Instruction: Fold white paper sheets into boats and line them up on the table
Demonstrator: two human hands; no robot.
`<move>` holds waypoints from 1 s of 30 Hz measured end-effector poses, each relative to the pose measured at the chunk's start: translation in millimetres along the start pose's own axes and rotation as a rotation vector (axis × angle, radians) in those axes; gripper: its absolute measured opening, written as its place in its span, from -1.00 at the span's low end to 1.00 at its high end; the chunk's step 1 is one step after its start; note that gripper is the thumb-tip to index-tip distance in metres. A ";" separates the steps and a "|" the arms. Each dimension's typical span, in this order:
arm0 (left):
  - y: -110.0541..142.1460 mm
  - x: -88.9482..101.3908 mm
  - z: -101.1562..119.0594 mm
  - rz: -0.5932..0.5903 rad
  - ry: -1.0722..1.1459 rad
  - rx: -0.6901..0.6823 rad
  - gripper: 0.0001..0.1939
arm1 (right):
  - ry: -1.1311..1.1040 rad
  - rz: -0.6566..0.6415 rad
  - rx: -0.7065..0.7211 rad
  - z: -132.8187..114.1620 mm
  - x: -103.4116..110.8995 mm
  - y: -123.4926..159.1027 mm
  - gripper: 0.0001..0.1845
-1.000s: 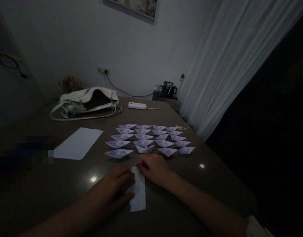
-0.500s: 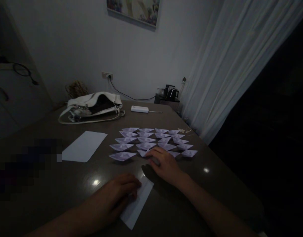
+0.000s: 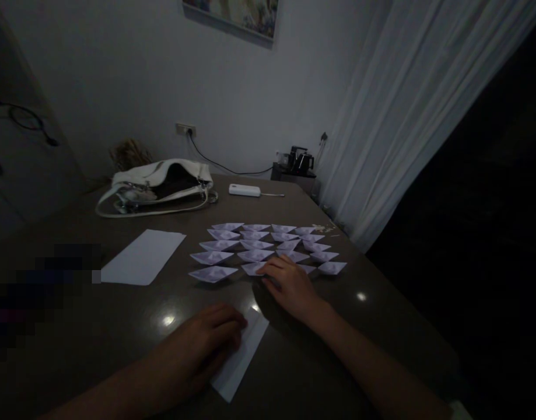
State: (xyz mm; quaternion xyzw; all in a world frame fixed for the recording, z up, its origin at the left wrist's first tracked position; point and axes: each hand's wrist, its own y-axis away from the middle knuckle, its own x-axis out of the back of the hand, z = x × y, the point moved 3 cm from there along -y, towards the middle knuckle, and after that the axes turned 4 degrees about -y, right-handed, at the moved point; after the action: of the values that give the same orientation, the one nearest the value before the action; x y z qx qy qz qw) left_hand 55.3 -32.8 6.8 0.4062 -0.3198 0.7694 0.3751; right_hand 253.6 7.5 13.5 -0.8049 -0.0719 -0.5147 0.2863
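Note:
My left hand (image 3: pixel 217 335) rests with curled fingers on a folded strip of white paper (image 3: pixel 241 359), holding it against the table. Farther forward, my right hand (image 3: pixel 289 286) reaches to a white paper boat (image 3: pixel 251 269) in the front row. Its fingertips touch the boat's right end, and the thumb stands apart from them. Several more paper boats are lined up in rows around it, among them one at the front left (image 3: pixel 213 274) and one at the front right (image 3: pixel 332 268). My right hand partly covers a boat (image 3: pixel 309 269) behind it.
White paper sheets (image 3: pixel 143 258) lie on the dark table (image 3: pixel 171 350), left of the boats. Toward the back are a white handbag (image 3: pixel 163 184) and a white power bank (image 3: pixel 244 190) with a short strap or cable. A sheer curtain (image 3: pixel 381 116) hangs at the right.
The whole view has shifted slightly. Both hands keep nearly the same places, the left on the folded paper and the right at the front-row boat.

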 end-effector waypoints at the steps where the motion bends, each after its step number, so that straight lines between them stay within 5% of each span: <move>1: 0.3 0.0 -0.1 0.001 -0.005 0.003 -0.70 | 0.001 0.000 0.001 0.0 0.0 0.1 -0.78; 13: -1.7 9.5 14.5 -0.003 0.001 -0.042 -0.74 | -0.134 0.037 0.057 -9.9 1.6 2.4 -0.80; 26: 1.3 9.6 25.0 -0.069 0.034 -0.163 -0.49 | -0.304 -0.265 0.168 -25.7 -6.5 10.3 -0.74; 30: 3.3 5.9 14.3 -0.009 -0.021 -0.060 -0.55 | -0.317 -0.386 0.165 -28.6 -0.8 11.5 -0.70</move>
State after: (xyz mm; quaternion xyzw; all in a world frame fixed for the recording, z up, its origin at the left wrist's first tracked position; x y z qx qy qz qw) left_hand 55.8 -44.1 18.0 0.4044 -0.3449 0.7533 0.3873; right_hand 235.4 -17.1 17.1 -0.8209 -0.3098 -0.4196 0.2324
